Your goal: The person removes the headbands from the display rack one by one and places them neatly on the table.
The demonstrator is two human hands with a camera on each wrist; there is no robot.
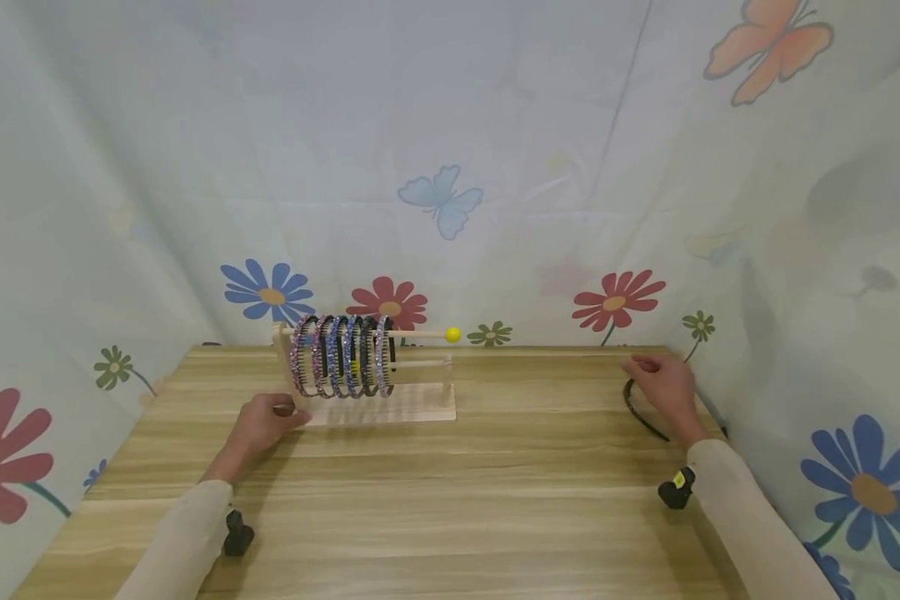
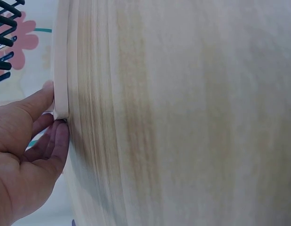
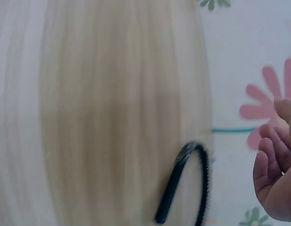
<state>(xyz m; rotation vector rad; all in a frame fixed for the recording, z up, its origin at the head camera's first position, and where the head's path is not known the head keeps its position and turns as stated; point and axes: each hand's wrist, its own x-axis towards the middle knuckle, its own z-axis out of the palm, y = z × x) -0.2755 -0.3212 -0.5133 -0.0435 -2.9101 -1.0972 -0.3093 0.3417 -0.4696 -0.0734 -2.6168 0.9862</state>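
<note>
A wooden headband rack (image 1: 420, 404) stands at the back left of the table. Several glittery headbands (image 1: 335, 358) in pink, blue, black and silver hang side by side on its rods. My left hand (image 1: 266, 425) grips the left front corner of the rack's base (image 2: 61, 56), thumb on one side and fingers curled at the end. At the right, a black headband (image 1: 637, 412) lies on the table, its curved top showing in the right wrist view. Just over it hovers my right hand (image 1: 663, 392), fingers loosely bent with nothing between them, apart from the headband in the right wrist view.
The wood-grain table (image 1: 450, 500) ends at a flower-printed cloth (image 1: 525, 275) at the back and sides. A yellow ball (image 1: 453, 335) tips the rack's upper rod, which points right. A small black device sits on each wrist.
</note>
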